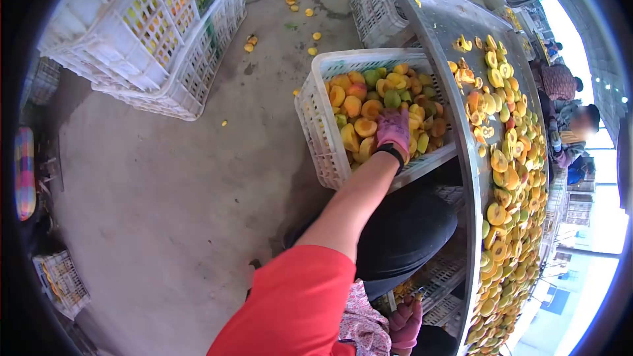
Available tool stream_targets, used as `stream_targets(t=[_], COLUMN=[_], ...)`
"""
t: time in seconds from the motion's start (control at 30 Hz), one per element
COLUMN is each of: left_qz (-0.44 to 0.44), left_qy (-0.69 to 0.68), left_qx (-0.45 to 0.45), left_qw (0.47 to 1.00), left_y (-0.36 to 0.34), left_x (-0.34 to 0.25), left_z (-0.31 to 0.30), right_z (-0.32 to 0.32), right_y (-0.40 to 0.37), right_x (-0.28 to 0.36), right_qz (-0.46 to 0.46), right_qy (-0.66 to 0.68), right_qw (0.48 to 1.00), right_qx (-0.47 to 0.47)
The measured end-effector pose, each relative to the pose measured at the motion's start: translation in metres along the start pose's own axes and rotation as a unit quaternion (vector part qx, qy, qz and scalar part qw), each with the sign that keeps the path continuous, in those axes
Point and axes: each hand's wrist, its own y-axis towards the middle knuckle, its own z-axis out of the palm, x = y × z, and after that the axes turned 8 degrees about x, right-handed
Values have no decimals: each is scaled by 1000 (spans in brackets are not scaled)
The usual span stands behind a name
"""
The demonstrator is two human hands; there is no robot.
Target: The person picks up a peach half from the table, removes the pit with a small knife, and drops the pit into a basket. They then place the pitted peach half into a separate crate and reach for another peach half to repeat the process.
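Note:
My left hand [394, 130], in a pink glove with a black band at the wrist, reaches down into a white plastic crate [321, 135] of yellow and green peaches [354, 105]. Its fingertips dip among the fruit and are hidden. Many of these peaches show cut faces. Low in the view, beside my dark-trousered leg, my right hand [405, 324], also pink-gloved, is closed around a small slim tool [418, 294]. Only a short end of that tool sticks out past the fingers.
A metal-edged table [469, 204] runs along the right, covered with halved peaches [502, 214]. Stacked crates [165, 86] stand at upper left; another crate [372, 10] is beyond the table corner. Loose fruit [291, 1] lies on the concrete floor. A person [572, 128] is across the table.

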Motion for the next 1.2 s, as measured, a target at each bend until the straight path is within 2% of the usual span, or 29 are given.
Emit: stream_targets(t=[0.07, 0.17, 0.2, 0.27, 0.3, 0.33, 0.43, 0.47, 0.57, 0.6, 0.73, 0.83, 0.93, 1.03, 1.07, 1.17, 1.2], left_qz=[-7, -22, -52, -79, -62, -45, -49, -44, -33, -30, -27, -15, 19, 77, 88, 97, 120], left_qy=[-14, -55, -57, -46, 28, 102, -31, -61, -60, -50, -26, -23, -17, 6, 33, 172, 246], left_qx=[2, -10, -23, -66, -47, -28, -46, -54, -65, -67, -69, -60, -47, -38, -21, 68, 58], left_qw=[1000, 998, 997, 994, 997, 993, 997, 996, 996, 996, 997, 998, 999, 996, 995, 978, 960], left_y=[23, 52, 64, 73, 81, 95, 169, 177, 175, 172, 169, 168, 154, 99, 74, -11, -35], left_x=[-13, -41, -53, -66, -67, -66, -54, -51, -59, -65, -84, -88, -87, -71, -58, 5, 37], left_z=[12, 31, 36, 39, 32, 25, 18, 14, 7, 9, 20, 20, 7, -28, -40, -53, -43], right_z=[2, -2, 32, 25, 16, -4, 29, 29, 49, 54, 41, 29, -20, -6, 23, -11, -25], right_y=[1, 6, 3, 2, -2, -3, -6, -7, 3, 10, 24, 20, 14, 21, 25, 23, 23], right_x=[2, 8, 6, 5, 6, 7, 3, 4, 1, 3, 11, 18, 18, 17, 17, 20, 18], right_qz=[9, 25, 32, 7, -5, -2, -29, -23, -35, -27, -3, -8, 19, 3, -7, 41, 35], right_qy=[-20, -47, -85, -63, -52, -48, -77, -59, -15, -5, -1, 9, 36, 49, 12, 93, 108], right_qw=[1000, 996, 992, 996, 998, 998, 984, 985, 949, 945, 968, 972, 996, 984, 965, 987, 991], right_qx=[21, -67, -84, -58, -44, 44, -160, -160, -313, -325, -250, -236, -85, -170, -261, -128, -71])
